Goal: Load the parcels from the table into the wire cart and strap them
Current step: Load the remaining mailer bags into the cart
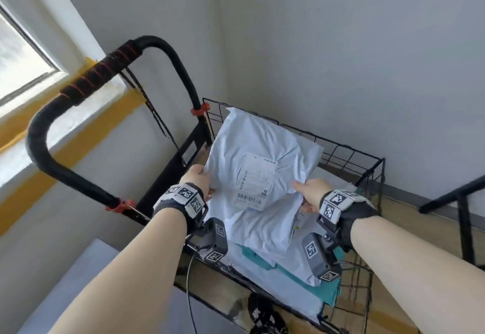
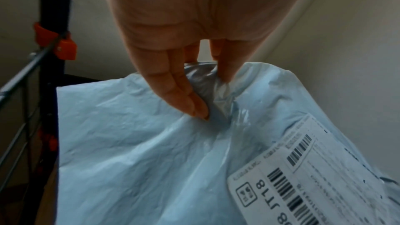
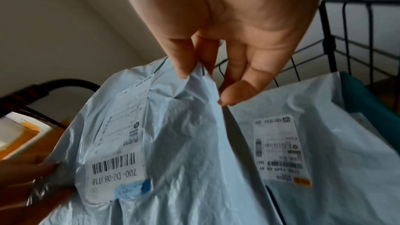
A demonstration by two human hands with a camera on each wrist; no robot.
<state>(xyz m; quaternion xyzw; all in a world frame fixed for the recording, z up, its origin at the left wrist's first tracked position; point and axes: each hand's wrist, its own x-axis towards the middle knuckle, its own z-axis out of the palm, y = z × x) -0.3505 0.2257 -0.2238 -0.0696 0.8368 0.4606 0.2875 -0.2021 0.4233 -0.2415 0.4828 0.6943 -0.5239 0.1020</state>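
I hold a pale blue parcel (image 1: 259, 160) over the wire cart (image 1: 367, 165), my left hand (image 1: 196, 178) pinching its left edge and my right hand (image 1: 312, 192) pinching its right edge. Below it, more blue parcels (image 1: 265, 262) and a teal one (image 1: 325, 289) lie in the cart.

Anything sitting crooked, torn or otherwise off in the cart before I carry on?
Nothing damaged. The crumpled pale blue plastic mailer bag is askew, its far corner poking over the black wire cart rim, but both the left hand and right hand hold it, so it isn't placed yet.
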